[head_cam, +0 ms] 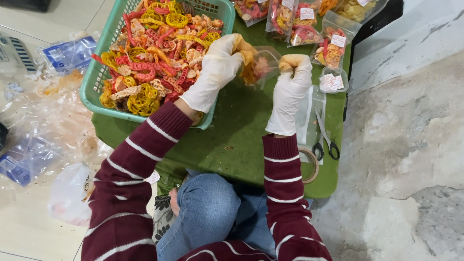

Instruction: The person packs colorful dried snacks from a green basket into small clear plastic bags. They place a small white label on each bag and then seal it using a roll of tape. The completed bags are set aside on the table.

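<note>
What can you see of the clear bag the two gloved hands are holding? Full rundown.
The clear bag is a small pouch of thin transparent plastic, held above the green table cover, just right of the green basket. The left hand and right hand, both in white gloves, grip it from either side. It is partly filled with orange and yellow snack pieces. Whether its mouth is open or sealed cannot be told.

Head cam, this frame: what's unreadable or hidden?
- Clear pouch contents: blurred and partly covered by the left hand and right hand, so the fill level is unknown.
- Green basket: its far end is cut off by the top edge.
- Filled packets: their tops are cut off by the top edge.
- Scissors: the blade tips are lost against clear bags.
</note>
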